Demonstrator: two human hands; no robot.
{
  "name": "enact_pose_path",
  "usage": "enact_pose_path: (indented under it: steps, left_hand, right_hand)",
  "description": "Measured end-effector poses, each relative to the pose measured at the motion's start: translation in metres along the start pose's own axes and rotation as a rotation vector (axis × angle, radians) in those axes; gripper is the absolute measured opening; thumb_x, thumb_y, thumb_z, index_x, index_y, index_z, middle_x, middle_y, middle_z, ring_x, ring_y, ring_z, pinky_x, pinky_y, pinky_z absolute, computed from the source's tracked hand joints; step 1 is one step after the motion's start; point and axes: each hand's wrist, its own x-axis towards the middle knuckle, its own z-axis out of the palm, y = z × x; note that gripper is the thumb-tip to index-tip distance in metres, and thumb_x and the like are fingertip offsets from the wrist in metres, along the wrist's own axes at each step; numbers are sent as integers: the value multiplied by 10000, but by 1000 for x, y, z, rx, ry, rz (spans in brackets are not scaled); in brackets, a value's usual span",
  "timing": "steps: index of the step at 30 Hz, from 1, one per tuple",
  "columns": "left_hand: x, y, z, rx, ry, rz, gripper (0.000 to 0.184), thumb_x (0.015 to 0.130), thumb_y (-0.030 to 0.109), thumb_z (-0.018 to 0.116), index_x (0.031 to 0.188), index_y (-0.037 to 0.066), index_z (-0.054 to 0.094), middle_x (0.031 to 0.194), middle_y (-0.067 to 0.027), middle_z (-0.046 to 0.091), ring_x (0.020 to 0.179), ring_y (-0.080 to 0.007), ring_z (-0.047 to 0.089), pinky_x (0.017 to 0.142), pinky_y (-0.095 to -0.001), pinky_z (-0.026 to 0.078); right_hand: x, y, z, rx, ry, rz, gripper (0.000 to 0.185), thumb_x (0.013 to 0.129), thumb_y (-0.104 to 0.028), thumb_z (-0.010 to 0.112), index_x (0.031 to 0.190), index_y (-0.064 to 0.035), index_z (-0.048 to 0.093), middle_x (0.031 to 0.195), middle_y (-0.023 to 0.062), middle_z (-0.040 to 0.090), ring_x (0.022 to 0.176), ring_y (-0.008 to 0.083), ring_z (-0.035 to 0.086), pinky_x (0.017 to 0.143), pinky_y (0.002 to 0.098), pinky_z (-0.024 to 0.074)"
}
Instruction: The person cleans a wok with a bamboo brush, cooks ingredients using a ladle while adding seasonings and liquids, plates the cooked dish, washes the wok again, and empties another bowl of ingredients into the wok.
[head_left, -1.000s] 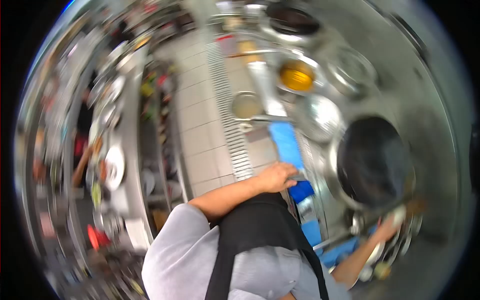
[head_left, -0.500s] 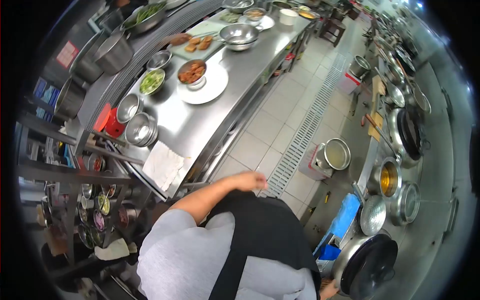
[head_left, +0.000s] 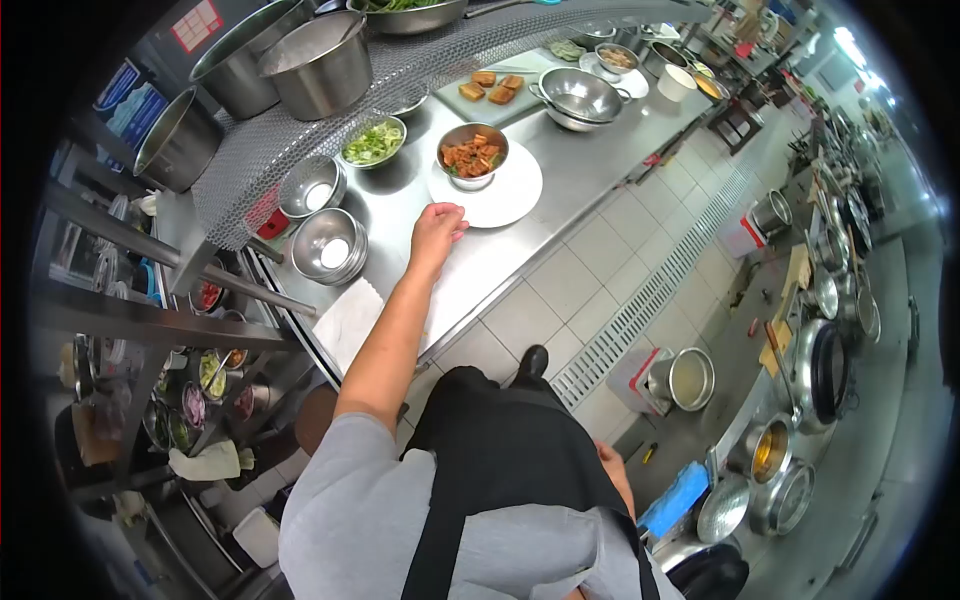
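Observation:
My left hand [head_left: 438, 230] reaches over the steel counter to the near-left rim of a white plate [head_left: 515, 192]. Its fingers are loosely curled with nothing visible in them; I cannot tell whether they touch the rim. On the plate stands a steel bowl [head_left: 472, 152] heaped with reddish-brown food pieces. Several stacked steel bowls [head_left: 328, 246] stand left of my hand, and a bowl of chopped greens [head_left: 373, 142] lies beyond them. My right hand [head_left: 612, 466] hangs beside the black apron [head_left: 510, 440], partly hidden by it, its fingers unclear.
A folded white cloth [head_left: 345, 318] lies on the counter's near end. Farther along are a cutting board [head_left: 475, 107] with browned pieces and steel colanders [head_left: 580, 93]. A floor drain [head_left: 640, 300] runs down the aisle; pots and woks [head_left: 765, 450] line the right side.
My left hand has moved from in front of my body to the plate. My right hand has left the wok's side and come to my hip. The view has turned toward the counter.

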Motion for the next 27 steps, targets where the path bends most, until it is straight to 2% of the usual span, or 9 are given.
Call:
enact_pose_path:
  steps: [8, 12, 14, 15, 16, 17, 19, 22, 27]
  left_hand:
    - [83, 4, 13, 71, 193, -90, 400, 989, 303, 714, 1215, 7, 569, 1118, -106, 675, 968, -208, 713, 792, -313, 562]
    - [125, -8, 24, 16, 310, -94, 369, 979, 285, 729, 1115, -12, 558, 996, -142, 688, 857, -231, 741, 680, -323, 607]
    - [135, -13, 28, -71, 356, -96, 266, 987, 174, 676, 1082, -25, 526, 980, -184, 674, 801, -281, 745, 697, -337, 656]
    - [134, -17, 27, -87, 349, -106, 240, 981, 140, 655, 1080, -33, 522, 988, -196, 671, 798, -294, 746, 708, -348, 662]
    - [136, -15, 25, -106, 335, -107, 215, 974, 106, 634, 1079, -41, 517, 996, -208, 669, 795, -307, 747, 718, -359, 667]
    - [140, -9, 25, -130, 317, -103, 193, 967, 72, 613, 1078, -49, 513, 1003, -220, 667, 791, -321, 748, 729, -370, 673]
    - [134, -5, 22, -210, 274, -19, 147, 945, 8, 562, 1063, -63, 511, 1035, -233, 672, 877, -355, 753, 754, -401, 676]
    - [121, 9, 10, -308, 306, 33, 86, 952, 10, 569, 1009, -40, 528, 1000, -200, 682, 805, -304, 741, 721, -364, 668]
    - [100, 36, 10, -88, 218, 146, 151, 950, 31, 664, 869, 26, 536, 859, -111, 657, 734, -208, 709, 674, -306, 644]
  right_hand:
    - [111, 52, -113, -944, -212, 128, 353, 886, -249, 691, 1222, -144, 704, 908, 81, 705, 842, 230, 688, 696, 404, 563]
    - [217, 32, -187, -1462, -177, -402, 333, 833, -288, 715, 1139, -160, 731, 917, 107, 717, 893, 282, 705, 724, 472, 570]
    - [253, -28, -196, -1312, 78, -824, 192, 897, -240, 579, 906, -131, 738, 850, 126, 739, 777, 294, 709, 713, 474, 557]
    - [267, -79, -184, -718, 64, -170, 170, 882, -229, 635, 917, -85, 718, 811, 111, 722, 708, 247, 688, 648, 417, 554]
    - [259, -143, -163, -146, 160, 76, 351, 927, -196, 668, 1235, -29, 652, 833, 108, 670, 646, 195, 658, 542, 346, 524]
    - [306, -129, -182, -689, 93, -317, 454, 941, -173, 686, 1365, -35, 605, 917, 76, 682, 723, 173, 664, 575, 308, 529]
    - [260, -239, -133, 31, 199, -104, 476, 969, -182, 683, 1416, -49, 587, 903, 41, 673, 717, 149, 650, 585, 288, 528]
    - [237, -274, -105, -3, 193, -285, 485, 980, -209, 668, 1429, -44, 590, 987, 58, 689, 738, 134, 650, 625, 281, 554]
    - [178, -196, -77, -131, 217, -21, 507, 954, -199, 701, 1419, -28, 592, 941, 89, 709, 743, 160, 676, 623, 315, 571]
